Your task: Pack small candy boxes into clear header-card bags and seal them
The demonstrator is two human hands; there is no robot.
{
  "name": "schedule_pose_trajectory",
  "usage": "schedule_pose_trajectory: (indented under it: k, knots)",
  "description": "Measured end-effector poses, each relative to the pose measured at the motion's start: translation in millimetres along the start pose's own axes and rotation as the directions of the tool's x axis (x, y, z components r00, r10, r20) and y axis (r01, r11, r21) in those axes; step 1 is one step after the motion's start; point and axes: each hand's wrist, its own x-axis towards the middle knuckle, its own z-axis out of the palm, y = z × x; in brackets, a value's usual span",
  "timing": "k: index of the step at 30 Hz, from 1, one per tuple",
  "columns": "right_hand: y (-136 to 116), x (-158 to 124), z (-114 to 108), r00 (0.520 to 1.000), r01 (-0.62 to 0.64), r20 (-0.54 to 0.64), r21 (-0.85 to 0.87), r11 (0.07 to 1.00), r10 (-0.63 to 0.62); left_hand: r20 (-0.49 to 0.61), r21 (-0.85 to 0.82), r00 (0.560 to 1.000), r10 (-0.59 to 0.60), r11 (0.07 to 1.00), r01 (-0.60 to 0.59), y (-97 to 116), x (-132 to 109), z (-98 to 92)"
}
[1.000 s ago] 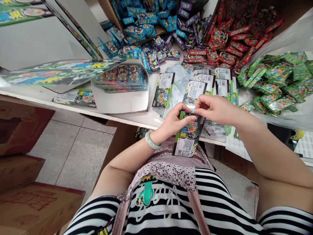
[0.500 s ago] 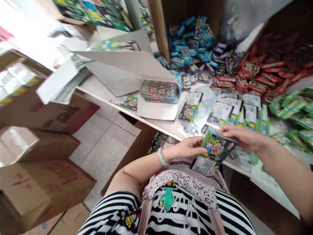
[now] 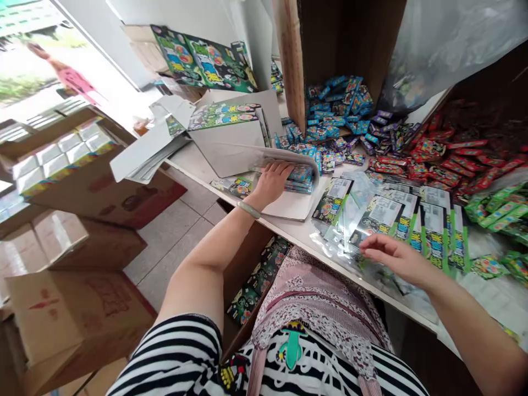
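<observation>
My left hand (image 3: 272,181), a pale bangle on its wrist, reaches into an open white cardboard box (image 3: 295,206). Its fingers stretch over a stack of small colourful flat packets (image 3: 301,177), covering part of it; the thumb is hidden. My right hand (image 3: 391,256) hovers at the table's front, fingers loosely bent and apart, with nothing visible in them. Close to its fingertips lie clear plastic bags (image 3: 344,220). Several black-and-green printed bags with white labels (image 3: 383,212) overlap behind and beside it.
Piles of blue (image 3: 340,104), red (image 3: 454,148) and green wrapped sweets (image 3: 503,203) lie along the back and right. A lower carton (image 3: 243,247) holds dark printed packs (image 3: 264,269). Brown cartons (image 3: 82,308) stand on the left floor. A person in pink (image 3: 74,80) is outside.
The printed bag that both hands held is no longer in them. My left hand has moved left and forward into the white box; my right hand has lowered over the plastic bags.
</observation>
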Motion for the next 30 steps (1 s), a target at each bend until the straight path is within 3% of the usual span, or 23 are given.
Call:
schedule_pose_trajectory:
  k: [4, 7, 9, 11, 14, 15, 16, 18, 20, 22, 30]
  knots:
    - [8, -3, -12, 1.000, 0.005, 0.023, -0.093, 0.996, -0.003, 0.023, -0.150, 0.996, 0.083, 0.986, -0.078, -24, 7, 29.0]
    - [14, 9, -43, 0.994, -0.020, -0.108, -0.206, 0.978, -0.002, -0.044, -0.252, 0.992, 0.117, 0.960, -0.124, -31, 4, 30.3]
    - [15, 28, -63, 0.967, -0.054, -0.252, -0.303, 0.951, -0.025, -0.116, -0.281, 0.987, 0.114, 0.949, -0.143, -16, -3, 29.1]
    - [10, 56, -73, 0.932, -0.086, -0.357, -0.395, 0.914, -0.066, -0.208, -0.306, 0.972, 0.112, 0.936, -0.174, 18, -15, 32.2]
    - [-6, 110, -62, 0.940, -0.066, -0.300, -0.626, 0.777, -0.161, -0.161, -0.341, 0.968, 0.195, 0.909, -0.240, 86, -36, 51.2]
    - [-13, 129, -54, 0.958, -0.048, -0.229, -0.719, 0.693, -0.171, -0.053, -0.352, 0.970, 0.238, 0.904, -0.242, 107, -42, 60.5]
    - [-20, 148, -45, 0.972, -0.053, -0.179, -0.799, 0.600, -0.154, 0.054, -0.332, 0.977, 0.206, 0.927, -0.177, 125, -47, 70.0]
    - [-30, 181, -28, 0.980, -0.081, -0.163, -0.846, 0.527, -0.112, 0.232, -0.274, 0.966, 0.115, 0.961, -0.049, 149, -52, 86.2]
    - [-33, 208, -17, 0.983, -0.125, -0.176, -0.855, 0.503, -0.055, 0.313, -0.221, 0.948, 0.053, 0.975, 0.019, 158, -54, 95.6]
    - [-33, 225, -11, 0.984, -0.155, -0.176, -0.865, 0.478, 0.001, 0.328, -0.205, 0.943, 0.052, 0.979, 0.017, 158, -54, 98.2]
    - [-28, 249, -11, 0.964, -0.264, -0.245, -0.865, 0.426, 0.100, 0.312, -0.265, 0.947, 0.072, 0.964, 0.014, 149, -51, 97.0]
